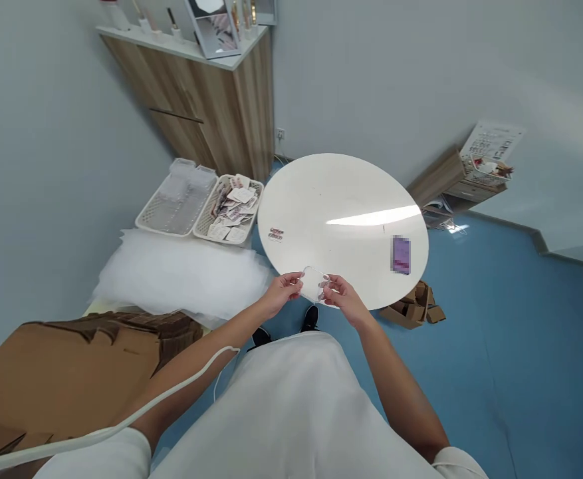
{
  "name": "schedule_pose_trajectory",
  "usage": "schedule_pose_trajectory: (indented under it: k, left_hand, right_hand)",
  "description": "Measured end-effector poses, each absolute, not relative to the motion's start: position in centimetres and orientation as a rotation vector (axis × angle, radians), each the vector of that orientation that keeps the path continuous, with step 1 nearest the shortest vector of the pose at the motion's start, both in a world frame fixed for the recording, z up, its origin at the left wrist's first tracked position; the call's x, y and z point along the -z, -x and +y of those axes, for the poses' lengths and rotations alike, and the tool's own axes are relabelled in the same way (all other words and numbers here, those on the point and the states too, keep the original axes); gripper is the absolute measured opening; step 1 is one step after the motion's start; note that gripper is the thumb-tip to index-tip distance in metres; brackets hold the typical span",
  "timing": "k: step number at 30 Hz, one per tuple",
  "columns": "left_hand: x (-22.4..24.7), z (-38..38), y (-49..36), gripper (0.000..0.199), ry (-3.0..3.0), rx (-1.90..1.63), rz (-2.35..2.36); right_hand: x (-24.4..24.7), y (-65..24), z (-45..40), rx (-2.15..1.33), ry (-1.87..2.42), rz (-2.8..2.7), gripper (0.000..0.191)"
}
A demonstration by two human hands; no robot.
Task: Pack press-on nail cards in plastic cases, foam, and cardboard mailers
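Note:
A small clear case (312, 282) is held level above the near edge of the round white table (341, 179). My left hand (285, 293) pinches its left side, and my right hand (340, 293) grips its right side. Small dark oval shapes show at the right of the case, close to my right fingers; what they are is too small to tell. On the table's left lies a little set of reddish oval pieces (276, 234). A purple, partly pixelated object (401, 255) rests on the right part of the table.
Left of the table stand a basket of clear cases (176, 199) and a basket of white cards (234, 209), beside white foam sheets (181, 273). Flattened cardboard (82, 372) is at lower left. A cabinet (211, 106) stands behind; cardboard boxes (413, 309) sit below right.

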State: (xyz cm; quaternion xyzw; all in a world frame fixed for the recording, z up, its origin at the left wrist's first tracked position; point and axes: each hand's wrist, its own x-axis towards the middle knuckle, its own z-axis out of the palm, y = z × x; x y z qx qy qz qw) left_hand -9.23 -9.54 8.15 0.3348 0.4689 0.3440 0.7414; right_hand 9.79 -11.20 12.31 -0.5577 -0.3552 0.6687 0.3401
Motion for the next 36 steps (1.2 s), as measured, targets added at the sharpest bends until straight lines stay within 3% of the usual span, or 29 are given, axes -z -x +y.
schedule_pose_trajectory:
  k: [11, 17, 24, 30, 32, 36]
  left_hand:
    - [-8.2, -4.5, -1.2, 0.048, -1.014, -0.658, 1.174]
    - [-7.4, -3.9, -4.4, 0.04, -1.007, -0.45, 1.104]
    - [-5.7, -3.8, -4.8, 0.035, -0.686, -0.618, 1.128]
    - [-5.1, -3.3, -3.3, 0.037, -0.666, -0.595, 1.069]
    - [-5.1, -3.0, -2.4, 0.045, -0.812, -0.582, 1.041]
    - [-5.4, -1.9, -0.5, 0.09, -1.279, -0.542, 0.982]
  right_hand:
    - [-8.8, -21.0, -8.8, -1.624, 1.455, -0.871, 0.029]
    - [-7.3, -23.4, -6.8, -1.564, 1.442, -0.99, 0.041]
    - [-6.0, -23.5, -6.5, -1.519, 1.485, -0.828, 0.043]
    - [-6.1, -22.0, -6.6, -1.61, 1.444, -0.829, 0.062]
    - [-6.5, -21.4, -6.4, -1.638, 1.425, -0.856, 0.065]
    - [-7.3, -20.3, -6.1, -1.637, 1.421, -0.88, 0.065]
